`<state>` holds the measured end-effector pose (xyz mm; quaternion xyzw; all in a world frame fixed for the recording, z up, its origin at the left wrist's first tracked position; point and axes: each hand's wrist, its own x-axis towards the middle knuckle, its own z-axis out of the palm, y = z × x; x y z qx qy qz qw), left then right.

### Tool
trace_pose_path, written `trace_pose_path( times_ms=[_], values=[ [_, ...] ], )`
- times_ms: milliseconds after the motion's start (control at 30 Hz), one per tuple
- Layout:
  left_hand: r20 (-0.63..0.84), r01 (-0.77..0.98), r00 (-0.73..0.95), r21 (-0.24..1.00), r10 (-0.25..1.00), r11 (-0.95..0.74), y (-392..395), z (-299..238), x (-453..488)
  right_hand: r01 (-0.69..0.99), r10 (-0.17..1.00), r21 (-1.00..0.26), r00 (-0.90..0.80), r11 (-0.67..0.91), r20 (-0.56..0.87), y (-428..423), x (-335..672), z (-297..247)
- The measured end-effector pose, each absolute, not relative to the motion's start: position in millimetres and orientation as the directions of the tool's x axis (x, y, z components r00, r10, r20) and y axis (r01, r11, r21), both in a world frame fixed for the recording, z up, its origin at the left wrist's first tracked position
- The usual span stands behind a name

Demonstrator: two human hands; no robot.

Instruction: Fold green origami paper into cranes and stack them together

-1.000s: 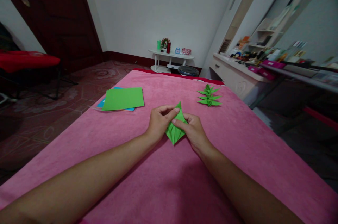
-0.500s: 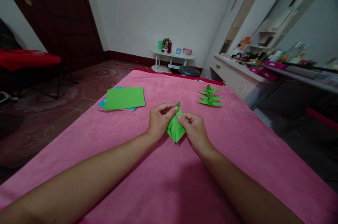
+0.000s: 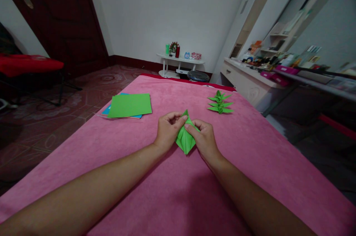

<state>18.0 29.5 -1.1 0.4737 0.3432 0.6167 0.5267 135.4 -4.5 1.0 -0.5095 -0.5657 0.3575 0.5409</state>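
From my remote seat, I watch the left hand [image 3: 168, 130] pinch the green paper [image 3: 185, 143] near its far tip, the right hand [image 3: 206, 137] its right side, apparently steadying creases. Sheets [image 3: 130, 105] lie left, folded pieces [image 3: 220, 108] far right, seemingly set aside; pink cloth [image 3: 155, 195] gives elbow room, its edges well apart.

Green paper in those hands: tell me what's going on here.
A person is holding a piece of folded green paper in both hands over a pink cloth. The left hand grips it near its far tip, and the right hand has its thumb on the front. Farther off to the left lies a stack of paper sheets, green on top with blue showing beneath. Farther off to the right sit spiky green folded pieces.
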Motion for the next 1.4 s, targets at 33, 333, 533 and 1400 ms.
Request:
trace_pose_path(
  times_ms=[33, 333, 533, 1400],
  values=[
    [0.193, -0.349, 0.008, 0.92, 0.981, -0.178, 29.6, -0.8, 18.0, 0.161, 0.968, -0.962, 0.086, 0.219, 0.235, -4.0, 135.9, 1.4],
    [0.03, -0.606, 0.092, 0.795, 0.995, 0.032, 38.7, -1.0, 10.0, -0.076, 0.975, -0.974, 0.067, 0.215, 0.21, -3.8, 137.0, 9.1],
    [0.063, -0.574, 0.26, 0.813, 0.963, 0.102, 36.0, -1.0, 6.3, 0.369, 0.819, -0.839, 0.268, 0.399, 0.507, -1.5, 147.8, 15.5],
    [0.021, -0.485, 0.437, 0.848, 0.899, 0.216, 28.4, -2.8, 5.4, 0.695, 0.705, -0.463, -0.088, 0.55, 0.704, -4.4, 161.6, 18.9]
  ],
)
